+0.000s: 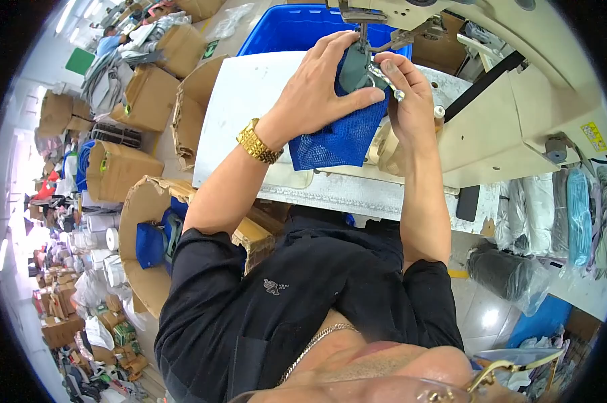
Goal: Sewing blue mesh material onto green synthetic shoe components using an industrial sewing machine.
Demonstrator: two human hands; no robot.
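A blue mesh piece (334, 144) with a grey-green fabric part (354, 69) lies under the needle area of a sewing machine (362, 33). My left hand (320, 84) rests on its left side, fingers stretched forward and thumb spread across the fabric. On the right, my right hand (411, 94) has its fingers closed round a small shiny metal tool (386, 75) beside the fabric. Its exact kind is partly hidden by my fingers. The near end of the mesh hangs toward the table's front edge.
The machine's cream body (491, 127) stands close on the right of the white worktable (240, 101). Behind the table is a blue plastic crate (270, 30). Cardboard boxes (146, 97) crowd the left. A dark phone-like slab (467, 203) lies at the right front edge.
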